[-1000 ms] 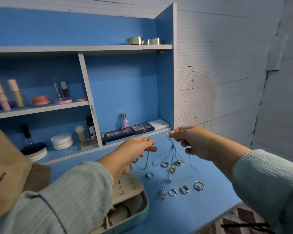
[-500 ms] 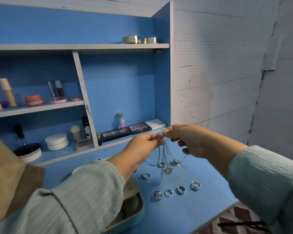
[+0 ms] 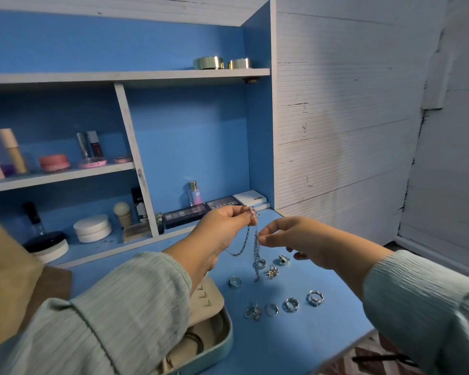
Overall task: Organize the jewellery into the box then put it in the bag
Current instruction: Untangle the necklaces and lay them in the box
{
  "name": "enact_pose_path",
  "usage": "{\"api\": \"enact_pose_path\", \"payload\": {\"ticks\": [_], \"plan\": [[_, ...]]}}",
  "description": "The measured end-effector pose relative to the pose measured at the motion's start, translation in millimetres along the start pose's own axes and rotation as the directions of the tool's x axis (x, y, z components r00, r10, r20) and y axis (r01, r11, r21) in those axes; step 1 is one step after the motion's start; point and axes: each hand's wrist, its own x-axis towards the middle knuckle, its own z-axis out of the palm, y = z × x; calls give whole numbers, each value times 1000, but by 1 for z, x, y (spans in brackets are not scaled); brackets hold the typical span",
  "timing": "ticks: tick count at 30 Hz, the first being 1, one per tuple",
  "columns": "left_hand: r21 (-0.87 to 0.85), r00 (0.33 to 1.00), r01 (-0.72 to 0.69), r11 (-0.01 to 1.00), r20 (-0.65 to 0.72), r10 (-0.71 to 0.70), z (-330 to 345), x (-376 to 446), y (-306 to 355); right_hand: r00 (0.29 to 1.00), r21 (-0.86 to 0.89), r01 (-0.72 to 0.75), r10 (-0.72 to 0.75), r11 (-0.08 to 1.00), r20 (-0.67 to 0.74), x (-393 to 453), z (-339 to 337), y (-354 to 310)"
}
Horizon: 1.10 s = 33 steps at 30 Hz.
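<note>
My left hand (image 3: 222,226) pinches the top ends of the silver chains (image 3: 256,250) and holds them up above the blue desk. My right hand (image 3: 295,239) pinches the same chains a little lower down, from the right. The chains hang straight, and their pendants dangle just above the desk. Several silver rings (image 3: 291,304) lie loose on the desk below. The open jewellery box (image 3: 225,339), with a beige insert, sits at the lower left, partly hidden by my left sleeve. The brown bag (image 3: 6,266) stands at the far left.
Shelves behind the desk hold cosmetics: a makeup palette (image 3: 187,213), a small bottle (image 3: 194,193), white jars (image 3: 92,228) and tubes. The desk's front edge (image 3: 363,336) runs diagonally at the lower right, with patterned floor beyond it.
My hands came together and the left hand took over the top ends of the chains. The right hand moved down to pinch them lower.
</note>
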Motion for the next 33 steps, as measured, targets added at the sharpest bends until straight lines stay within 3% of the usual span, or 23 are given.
{"api": "enact_pose_path", "payload": {"ticks": [9, 16, 23, 27, 33], "plan": [[35, 999, -28, 999, 18, 27, -1, 1, 12, 995, 97, 96, -93, 991, -38, -1, 11, -2], [24, 999, -43, 999, -17, 43, -5, 1, 20, 996, 38, 72, -70, 997, -55, -3, 3, 1], [32, 998, -40, 999, -51, 42, -5, 4, 14, 997, 241, -55, 67, 969, -42, -5, -1, 1], [41, 998, -32, 999, -49, 34, 0, 5, 9, 994, 269, -79, 97, 960, -54, -5, 2, 3], [-43, 1000, -16, 999, 4, 17, 7, -1, 9, 993, 187, 95, -81, 978, -85, -10, 10, 7]]}}
